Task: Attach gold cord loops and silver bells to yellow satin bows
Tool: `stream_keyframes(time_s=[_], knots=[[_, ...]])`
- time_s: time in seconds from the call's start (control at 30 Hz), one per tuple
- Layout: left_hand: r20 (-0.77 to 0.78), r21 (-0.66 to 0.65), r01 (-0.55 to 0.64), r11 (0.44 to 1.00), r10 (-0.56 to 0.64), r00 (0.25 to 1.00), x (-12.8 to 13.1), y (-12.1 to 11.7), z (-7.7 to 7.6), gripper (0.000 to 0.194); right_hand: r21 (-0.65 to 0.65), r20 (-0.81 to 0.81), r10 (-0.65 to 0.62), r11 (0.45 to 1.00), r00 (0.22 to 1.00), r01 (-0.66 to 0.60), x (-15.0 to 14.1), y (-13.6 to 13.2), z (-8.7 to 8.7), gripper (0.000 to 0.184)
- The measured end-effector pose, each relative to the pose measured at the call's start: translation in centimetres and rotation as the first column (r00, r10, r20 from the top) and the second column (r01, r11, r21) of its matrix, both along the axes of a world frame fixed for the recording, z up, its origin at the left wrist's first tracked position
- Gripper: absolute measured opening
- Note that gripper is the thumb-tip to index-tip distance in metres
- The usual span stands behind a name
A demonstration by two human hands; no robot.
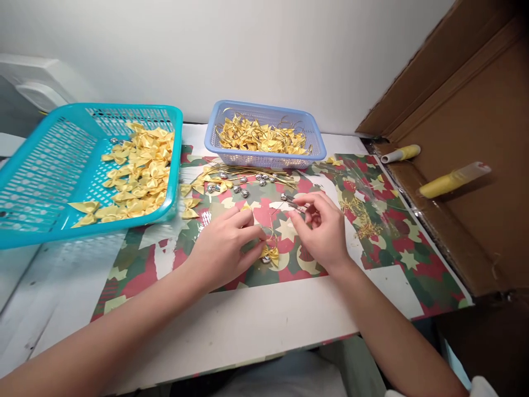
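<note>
My left hand (pixel 225 245) rests on the patterned paper (pixel 384 242), fingers pinched on a small yellow ribbon bow (pixel 270 254) with a thin gold loop of cord. My right hand (pixel 324 229) is just to its right, fingers curled around a slim metal tool (pixel 294 204) that points left and away. Loose silver bells (pixel 242 190) and gold cords (pixel 248 172) lie just beyond both hands.
A teal basket (pixel 49 171) of yellow bows stands tilted at the left. A blue basket (pixel 266 135) of finished bows stands at the back. Gold cord scraps (pixel 363 220) lie to the right. Two yellow tubes (pixel 452 179) lie on a cardboard flap (pixel 475 231) at the right.
</note>
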State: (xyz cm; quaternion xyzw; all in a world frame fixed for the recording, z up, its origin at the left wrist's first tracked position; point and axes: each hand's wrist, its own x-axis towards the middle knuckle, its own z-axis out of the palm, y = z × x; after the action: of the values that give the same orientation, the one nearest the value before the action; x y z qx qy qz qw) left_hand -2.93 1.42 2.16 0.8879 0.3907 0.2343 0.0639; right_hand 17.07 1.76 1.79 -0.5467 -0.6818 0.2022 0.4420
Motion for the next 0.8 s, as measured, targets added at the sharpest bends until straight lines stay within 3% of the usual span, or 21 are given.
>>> stream_keyframes(time_s=[0.07, 0.13, 0.23, 0.43, 0.67, 0.8], knots=[[0.011, -0.005, -0.018, 1.000, 0.018, 1.000, -0.1, -0.1, -0.1, 0.016, 0.121, 0.102, 0.211, 0.967, 0.972, -0.223, -0.3, -0.6, 0.5, 0.004], [0.018, -0.006, -0.029, 1.000, 0.029, 0.999, -0.1, -0.2, -0.2, 0.016, 0.169, 0.240, 0.303, 0.922, 0.922, -0.347, -0.6, -1.1, 0.6, 0.003], [0.030, -0.014, -0.030, 0.999, 0.030, 0.999, -0.1, -0.2, -0.5, 0.018, 0.153, 0.396, 0.246, 0.932, 0.885, -0.327, -1.2, -1.4, 0.3, 0.004], [0.027, 0.020, -0.013, 1.000, 0.013, 1.000, 0.0, -0.1, -0.6, 0.020, 0.151, 0.509, 0.182, 0.943, 0.841, -0.295, -1.3, -1.4, -0.1, 0.013], [-0.129, 0.239, 0.125, 0.963, -0.096, 0.987, -0.1, 0.7, -0.3, 0.026, 0.122, 0.582, 0.237, 0.920, 0.778, -0.372, -0.9, -1.5, -0.1, 0.010], [-0.170, 0.271, 0.161, 0.949, -0.118, 0.978, -0.2, 0.7, -0.5, 0.029, 0.095, 0.570, 0.290, 0.906, 0.769, -0.412, -0.7, -1.6, 0.6, 0.005]])
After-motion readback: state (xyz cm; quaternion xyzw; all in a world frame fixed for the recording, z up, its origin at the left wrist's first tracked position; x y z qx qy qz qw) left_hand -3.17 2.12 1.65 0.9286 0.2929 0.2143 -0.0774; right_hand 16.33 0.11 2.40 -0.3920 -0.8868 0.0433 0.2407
